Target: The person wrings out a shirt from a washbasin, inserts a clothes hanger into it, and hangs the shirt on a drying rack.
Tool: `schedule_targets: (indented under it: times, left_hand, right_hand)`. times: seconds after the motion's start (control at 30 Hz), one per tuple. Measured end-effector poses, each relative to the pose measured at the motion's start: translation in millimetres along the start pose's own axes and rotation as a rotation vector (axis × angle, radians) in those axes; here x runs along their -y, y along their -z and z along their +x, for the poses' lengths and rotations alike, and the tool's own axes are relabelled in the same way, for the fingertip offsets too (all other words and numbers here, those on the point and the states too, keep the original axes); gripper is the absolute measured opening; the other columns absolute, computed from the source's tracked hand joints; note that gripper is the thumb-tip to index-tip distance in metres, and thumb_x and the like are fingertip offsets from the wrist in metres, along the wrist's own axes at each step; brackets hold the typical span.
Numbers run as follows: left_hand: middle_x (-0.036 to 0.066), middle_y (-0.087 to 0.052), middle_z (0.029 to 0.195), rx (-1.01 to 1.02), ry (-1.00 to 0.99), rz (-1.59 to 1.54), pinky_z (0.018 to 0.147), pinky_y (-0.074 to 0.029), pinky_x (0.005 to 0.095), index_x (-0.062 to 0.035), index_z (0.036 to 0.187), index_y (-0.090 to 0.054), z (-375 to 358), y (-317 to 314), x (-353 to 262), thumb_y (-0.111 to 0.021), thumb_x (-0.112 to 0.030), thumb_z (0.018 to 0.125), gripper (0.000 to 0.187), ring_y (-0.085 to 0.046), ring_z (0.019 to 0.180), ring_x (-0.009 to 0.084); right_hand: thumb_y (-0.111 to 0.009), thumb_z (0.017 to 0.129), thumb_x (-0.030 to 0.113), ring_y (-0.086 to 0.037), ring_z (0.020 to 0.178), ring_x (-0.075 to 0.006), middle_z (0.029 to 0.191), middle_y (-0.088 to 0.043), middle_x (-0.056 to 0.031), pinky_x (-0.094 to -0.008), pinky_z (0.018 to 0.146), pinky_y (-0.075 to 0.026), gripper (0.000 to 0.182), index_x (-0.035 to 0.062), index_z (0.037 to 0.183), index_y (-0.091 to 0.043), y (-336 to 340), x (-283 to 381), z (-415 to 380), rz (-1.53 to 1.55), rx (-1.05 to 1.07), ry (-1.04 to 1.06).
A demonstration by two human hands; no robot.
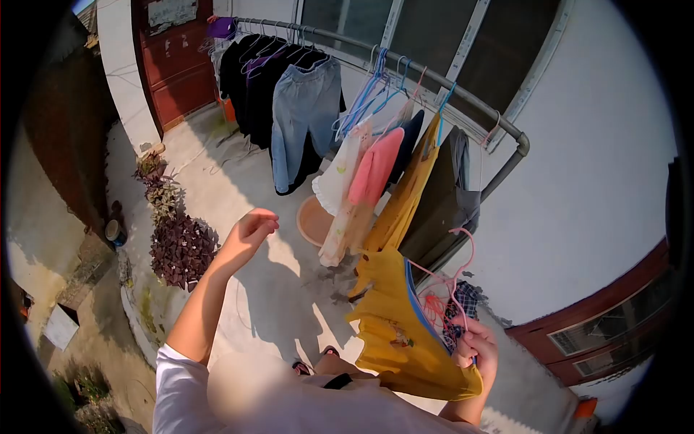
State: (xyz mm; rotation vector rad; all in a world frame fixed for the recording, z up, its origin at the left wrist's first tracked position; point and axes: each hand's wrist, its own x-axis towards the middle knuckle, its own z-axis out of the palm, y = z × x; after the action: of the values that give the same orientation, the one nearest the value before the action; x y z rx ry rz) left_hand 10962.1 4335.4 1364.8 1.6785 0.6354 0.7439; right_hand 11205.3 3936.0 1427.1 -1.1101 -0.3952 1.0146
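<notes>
My right hand (pixel 477 347) is closed on a pink clothes hanger (pixel 473 253) and the edge of a yellow top (pixel 405 325) with blue neckline trim and a small printed figure. The top hangs partly over the hanger, close to my body. My left hand (pixel 253 230) is raised at the left over the concrete, holding nothing, its fingers loosely bent and the thumb apart. Beyond the top, a yellow garment (pixel 405 192) hangs from a blue hanger on the metal rail (pixel 325 34). A pink garment (pixel 376 166) hangs beside it.
Light blue jeans (pixel 300 101) and several black clothes hang farther along the rail. A peach-coloured basin (pixel 314 220) stands on the floor below. Purple-leaved plants (pixel 181 246) grow at the left. A dark checked cloth (pixel 466 296) and red strings show behind my right hand.
</notes>
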Motion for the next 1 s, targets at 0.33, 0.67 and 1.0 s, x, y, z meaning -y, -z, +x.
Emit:
schedule_targets:
  times: [0.33, 0.67, 1.0]
  left_hand:
    - [0.018, -0.05, 0.119, -0.151, -0.271, 0.346, 0.093, -0.04, 0.0337, 0.0024, 0.127, -0.044, 292.5, -61.0, -14.6, -0.074, -0.039, 0.072, 0.075, -0.049, 0.111, 0.0241]
    - [0.004, -0.056, 0.073, 0.531, 0.029, -0.212, 0.061, -0.047, 0.0246, 0.0017, 0.102, -0.052, 434.7, -96.0, -4.1, -0.063, -0.032, 0.083, 0.041, -0.056, 0.061, 0.0129]
    - [-0.006, -0.036, 0.057, 0.392, -0.002, -0.347, 0.042, -0.025, 0.0208, -0.0083, 0.08, -0.046, 511.1, 19.6, 9.0, -0.053, -0.027, 0.092, 0.023, -0.03, 0.043, 0.004]
  right_hand:
    - [-0.049, 0.084, 0.0, -0.028, 0.046, -0.0054, 0.054, -0.036, 0.0017, -0.0226, 0.044, -0.02, 0.038, -0.0127, 0.12, -0.049, -19.0, 0.3, 85.7, -0.086, 0.021, -0.12]
    - [-0.044, 0.086, -0.008, -0.031, 0.056, -0.005, 0.067, -0.038, 0.0026, -0.0201, 0.051, -0.023, 0.046, -0.0099, 0.131, -0.038, -80.5, -18.3, 136.5, -0.022, 0.141, -0.283]
    - [-0.043, 0.087, -0.006, -0.034, 0.055, -0.0054, 0.066, -0.04, 0.0022, -0.0206, 0.051, -0.026, 0.042, -0.0082, 0.129, -0.043, -210.3, -42.6, 215.9, -0.179, -0.049, -0.242]
